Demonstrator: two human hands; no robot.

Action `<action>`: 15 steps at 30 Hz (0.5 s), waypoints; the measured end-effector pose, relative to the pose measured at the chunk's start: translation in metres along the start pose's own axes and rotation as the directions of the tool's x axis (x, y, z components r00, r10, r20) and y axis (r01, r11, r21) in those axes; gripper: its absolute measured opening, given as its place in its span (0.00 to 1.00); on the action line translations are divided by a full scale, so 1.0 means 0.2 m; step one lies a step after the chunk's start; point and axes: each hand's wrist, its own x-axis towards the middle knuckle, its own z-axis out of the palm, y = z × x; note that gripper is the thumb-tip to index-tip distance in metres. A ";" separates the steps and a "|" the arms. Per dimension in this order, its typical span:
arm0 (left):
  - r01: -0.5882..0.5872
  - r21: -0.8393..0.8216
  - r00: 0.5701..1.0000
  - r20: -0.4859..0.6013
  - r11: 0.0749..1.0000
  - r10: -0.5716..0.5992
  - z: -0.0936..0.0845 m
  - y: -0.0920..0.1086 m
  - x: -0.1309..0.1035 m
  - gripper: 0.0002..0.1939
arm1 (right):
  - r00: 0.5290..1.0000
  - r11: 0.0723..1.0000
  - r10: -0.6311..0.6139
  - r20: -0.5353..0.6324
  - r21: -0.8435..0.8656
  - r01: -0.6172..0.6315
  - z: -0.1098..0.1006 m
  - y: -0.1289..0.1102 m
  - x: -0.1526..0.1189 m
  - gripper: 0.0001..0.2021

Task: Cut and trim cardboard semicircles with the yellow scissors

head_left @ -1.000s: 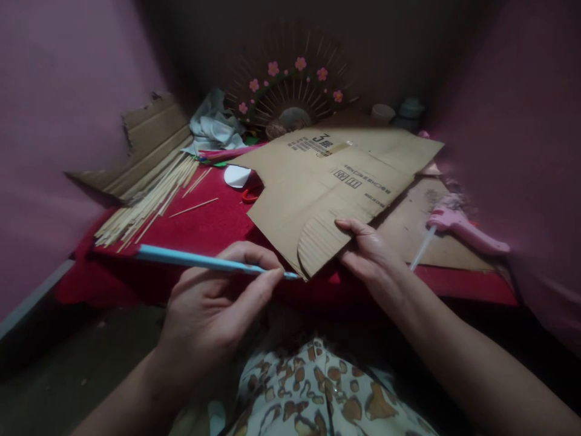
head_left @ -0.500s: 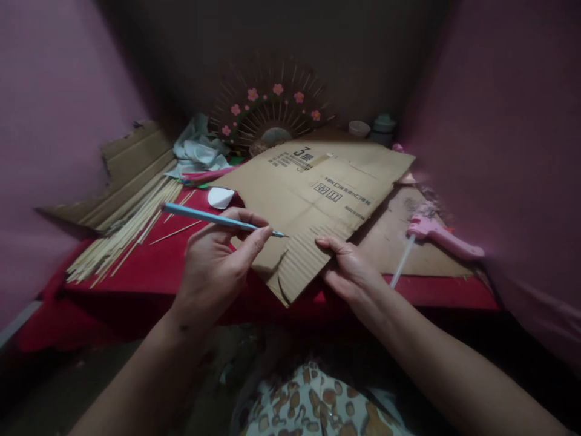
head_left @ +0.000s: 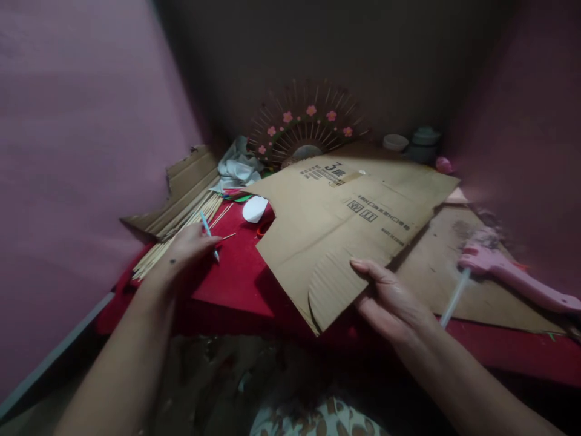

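My right hand (head_left: pixel 385 297) pinches the near edge of a large brown cardboard sheet (head_left: pixel 313 224), thumb on top and fingers underneath. Black print marks the sheet's far part. At its near corner lies a ribbed patch (head_left: pixel 336 281) bordered by a dark curved line. My left hand (head_left: pixel 193 245) is low over the red cloth, left of the sheet and beside a bundle of thin wooden sticks (head_left: pixel 157 257). Its fingers are closed around a slim light-blue pen (head_left: pixel 206 224), whose tip points down toward the cloth.
A white round piece (head_left: pixel 255 209) lies on the red cloth (head_left: pixel 231 272). A pink glue gun (head_left: pixel 494 263) rests at the right on another cardboard sheet (head_left: pixel 422 266). Behind stand a flowered stick fan (head_left: pixel 311 121), a crumpled cloth (head_left: pixel 238 166), a cup (head_left: pixel 395 143) and torn cardboard (head_left: pixel 190 188).
My left hand has moved left with the pen, away from the cardboard's near corner and down toward the cloth. My right hand still holds the sheet. The view has shifted left.
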 end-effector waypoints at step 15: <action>-0.312 -0.091 0.913 -0.306 0.946 0.271 0.38 0.22 -0.49 0.28 | 0.972 0.984 0.122 0.200 -0.155 -0.092 -0.02 0.01 -0.03 0.14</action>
